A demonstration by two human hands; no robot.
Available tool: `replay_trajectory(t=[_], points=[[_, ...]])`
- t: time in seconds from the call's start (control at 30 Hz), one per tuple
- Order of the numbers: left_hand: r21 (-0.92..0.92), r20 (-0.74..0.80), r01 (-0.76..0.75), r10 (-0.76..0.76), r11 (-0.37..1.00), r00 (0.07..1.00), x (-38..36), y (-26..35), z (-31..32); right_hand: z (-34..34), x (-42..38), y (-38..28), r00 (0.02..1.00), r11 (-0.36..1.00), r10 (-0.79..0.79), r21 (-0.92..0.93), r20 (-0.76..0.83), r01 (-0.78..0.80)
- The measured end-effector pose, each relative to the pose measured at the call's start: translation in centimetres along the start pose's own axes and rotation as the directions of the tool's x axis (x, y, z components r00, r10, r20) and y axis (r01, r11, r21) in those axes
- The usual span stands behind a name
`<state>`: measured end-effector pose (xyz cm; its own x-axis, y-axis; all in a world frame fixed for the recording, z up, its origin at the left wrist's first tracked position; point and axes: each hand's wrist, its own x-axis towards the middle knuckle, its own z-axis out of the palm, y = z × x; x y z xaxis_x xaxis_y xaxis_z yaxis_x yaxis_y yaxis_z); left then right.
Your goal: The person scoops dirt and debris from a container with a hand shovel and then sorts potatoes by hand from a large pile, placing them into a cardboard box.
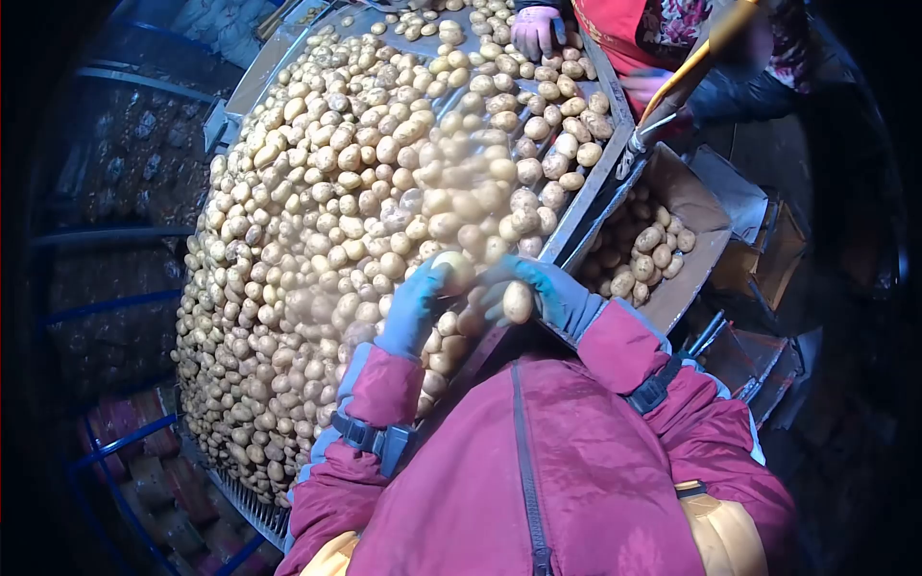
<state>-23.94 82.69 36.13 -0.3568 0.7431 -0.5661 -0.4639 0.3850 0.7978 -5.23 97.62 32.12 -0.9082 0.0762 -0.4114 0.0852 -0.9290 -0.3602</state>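
Observation:
A wide heap of pale potatoes (317, 221) covers the sorting table in front of me. My left hand (415, 305), in a blue-teal glove, is closed around a potato (455, 271) at the near edge of the heap. Close beside it, my right hand (549, 292) wears the same kind of glove. Its fingers curl about another potato (517, 302), which faces up toward me. Part of the right fingers is blurred and hidden behind that potato. More potatoes lie just under both hands.
The table's metal edge (588, 197) runs along the right. Beyond it stands a cardboard box (687, 182) with potatoes (653, 257) inside. Across the table is a co-worker's gloved hand (538, 33). A yellow-tipped pole (687, 72) slants over the right side. Blue metal bars (115, 305) line the left.

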Motion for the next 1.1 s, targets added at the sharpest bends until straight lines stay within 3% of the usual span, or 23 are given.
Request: replay_trajectory(t=[0.03, 0.07, 0.1, 0.17, 0.2, 0.3, 0.33, 0.43, 0.5, 0.6, 0.7, 0.8, 0.83, 0.9, 0.97, 1.0, 1.03, 1.1], points=[[0.107, 0.026, -0.095, 0.092, 0.99, 0.995, -0.6, 1.0, 1.3, 1.3, 0.3, 0.2, 0.997, 0.997, -0.07, -0.022, -0.033, 0.07], [0.322, 0.08, -0.093, 0.071, 0.942, 0.994, -1.2, 1.9, 2.3, 1.9, 0.4, 0.2, 0.988, 0.989, -0.14, -0.047, -0.064, 0.138], [0.423, 0.121, -0.139, 0.096, 0.896, 0.988, -1.7, 1.9, 3.8, 1.4, 0.5, 0.4, 0.987, 0.991, -0.129, -0.056, -0.093, 0.125], [0.501, 0.241, -0.297, 0.199, 0.813, 0.95, -1.4, 0.0, 4.8, 0.3, 0.9, 0.9, 0.982, 0.992, -0.111, -0.071, -0.151, 0.101], [0.45, 0.302, -0.362, 0.243, 0.816, 0.922, -1.1, -0.2, 4.8, -0.3, 1.0, 1.1, 0.987, 0.998, -0.05, 0.025, -0.154, 0.054], [0.414, 0.283, -0.324, 0.218, 0.851, 0.934, -0.9, -0.1, 4.8, 1.9, -2.5, -1.6, 0.999, 0.995, -0.029, -0.1, -0.02, 0.027], [0.492, 0.255, -0.343, 0.244, 0.8, 0.936, -1.1, 0.5, 4.8, 2.0, -2.8, -1.8, 0.997, 0.985, -0.072, -0.157, -0.015, 0.068], [0.323, 0.133, -0.204, 0.169, 0.924, 0.977, -0.9, 1.3, 4.6, 1.9, -4.0, -2.8, 0.987, 0.929, -0.145, -0.353, -0.076, 0.109], [0.308, 0.093, -0.118, 0.094, 0.944, 0.991, -0.5, 1.3, 4.6, 2.8, -5.0, -2.9, 0.96, 0.906, -0.253, -0.377, -0.122, 0.191], [0.162, 0.146, 0.015, -0.039, 0.987, 0.989, 0.0, 0.8, 5.4, 2.0, -5.5, -2.6, 0.883, 0.764, -0.456, -0.556, -0.107, 0.327], [0.154, 0.102, 0.172, -0.189, 0.973, 0.977, 0.4, 0.0, 7.9, 1.3, -6.1, -1.6, 0.795, 0.557, -0.6, -0.759, -0.089, 0.336], [0.021, 0.199, 0.199, -0.199, 0.98, 0.96, 1.2, -1.5, 8.9, 1.0, -6.8, -1.5, 0.732, 0.342, -0.681, -0.893, -0.02, 0.294], [-0.025, 0.227, 0.231, -0.219, 0.973, 0.949, 2.1, -2.8, 8.6, 0.6, -7.0, -1.4, 0.732, 0.357, -0.681, -0.883, -0.022, 0.305], [0.204, 0.34, 0.005, -0.075, 0.979, 0.938, 3.1, -4.3, 7.7, -0.4, -7.5, -1.0, 0.732, 0.387, -0.681, -0.863, -0.029, 0.326], [-0.01, 0.252, 0.314, -0.302, 0.949, 0.919, 2.1, -2.4, 9.9, -0.1, -8.2, -0.7, 0.705, 0.38, -0.707, -0.869, -0.052, 0.316], [0.081, 0.262, 0.218, -0.231, 0.973, 0.937, 2.2, -2.8, 9.8, -0.1, -8.6, -0.6, 0.688, 0.375, -0.722, -0.875, -0.069, 0.305], [0.11, 0.222, 0.218, -0.238, 0.97, 0.946, 3.0, -3.9, 9.4, -1.0, -8.7, -0.6, 0.698, 0.305, -0.715, -0.91, -0.025, 0.28], [0.272, 0.271, 0.159, -0.234, 0.949, 0.934, 2.9, -3.6, 10.0, -2.3, -9.0, 0.3, 0.711, 0.367, -0.696, -0.901, -0.101, 0.232]])
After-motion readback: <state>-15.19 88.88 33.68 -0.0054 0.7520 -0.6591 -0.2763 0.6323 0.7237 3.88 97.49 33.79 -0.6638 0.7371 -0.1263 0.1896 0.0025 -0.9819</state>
